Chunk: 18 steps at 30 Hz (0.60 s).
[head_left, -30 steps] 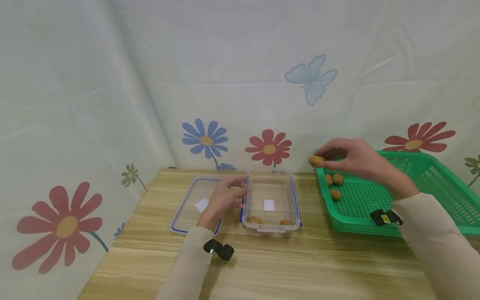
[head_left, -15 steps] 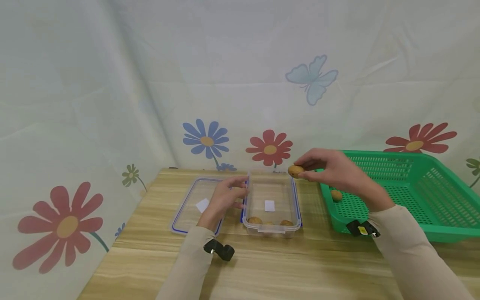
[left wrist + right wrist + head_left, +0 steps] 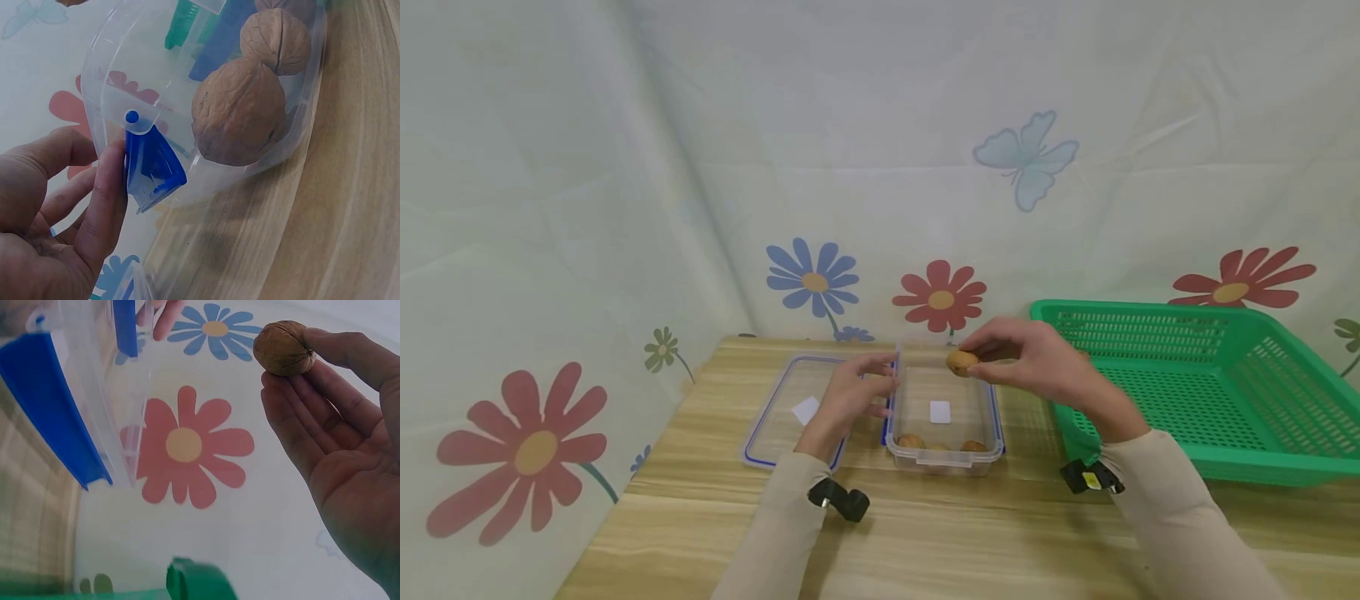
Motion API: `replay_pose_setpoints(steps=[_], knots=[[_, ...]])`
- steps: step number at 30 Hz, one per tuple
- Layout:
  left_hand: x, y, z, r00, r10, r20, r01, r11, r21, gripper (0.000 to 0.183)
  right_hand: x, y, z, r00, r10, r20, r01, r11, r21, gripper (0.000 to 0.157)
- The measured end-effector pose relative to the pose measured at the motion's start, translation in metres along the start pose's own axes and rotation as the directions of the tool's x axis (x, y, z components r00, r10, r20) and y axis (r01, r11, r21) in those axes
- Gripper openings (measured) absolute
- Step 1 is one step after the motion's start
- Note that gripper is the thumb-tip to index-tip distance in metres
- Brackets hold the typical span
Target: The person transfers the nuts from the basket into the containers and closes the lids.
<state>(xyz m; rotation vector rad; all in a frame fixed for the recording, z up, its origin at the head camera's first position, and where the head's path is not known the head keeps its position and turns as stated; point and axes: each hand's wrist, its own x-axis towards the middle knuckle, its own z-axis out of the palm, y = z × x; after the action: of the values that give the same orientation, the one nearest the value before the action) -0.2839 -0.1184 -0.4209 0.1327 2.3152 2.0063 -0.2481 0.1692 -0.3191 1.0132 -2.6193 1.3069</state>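
My right hand (image 3: 1037,362) pinches a walnut (image 3: 962,362) between thumb and fingertips, above the far right part of a clear plastic box (image 3: 943,457) with blue latches. The right wrist view shows the same walnut (image 3: 284,349) at the fingertips, apart from the box. My left hand (image 3: 850,396) rests by the box's left side, its fingers loosely extended at the rim. Up close, those fingers touch beside a hanging blue latch (image 3: 153,165). Several walnuts (image 3: 237,112) lie along the box's near end. A white label sits on the box floor.
A clear lid with blue edging (image 3: 752,433) lies left of the box on the wooden table (image 3: 925,542). At the right stands a green perforated basket (image 3: 1262,458); my right hand and forearm cover its left part. A flower-printed curtain (image 3: 865,125) hangs behind.
My right hand has carried the walnut left and slightly down, from over the basket's left edge to over the box. My left hand has stayed at the box's side.
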Motion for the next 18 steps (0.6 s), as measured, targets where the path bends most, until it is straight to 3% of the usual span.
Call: replay_pose_setpoints(steps=[10, 18], knots=[[-0.002, 0.002, 0.001, 1.0, 0.001, 0.006, -0.001, 1.0, 0.009, 0.047, 0.003, 0.003, 0.025, 0.998, -0.058, 0.026, 0.056, 0.994, 0.097, 0.029], [-0.002, 0.001, 0.0, 1.0, 0.01, 0.004, -0.01, 1.0, 0.003, 0.048, 0.006, 0.003, 0.045, 0.997, -0.024, 0.079, 0.016, 0.994, 0.105, 0.029]])
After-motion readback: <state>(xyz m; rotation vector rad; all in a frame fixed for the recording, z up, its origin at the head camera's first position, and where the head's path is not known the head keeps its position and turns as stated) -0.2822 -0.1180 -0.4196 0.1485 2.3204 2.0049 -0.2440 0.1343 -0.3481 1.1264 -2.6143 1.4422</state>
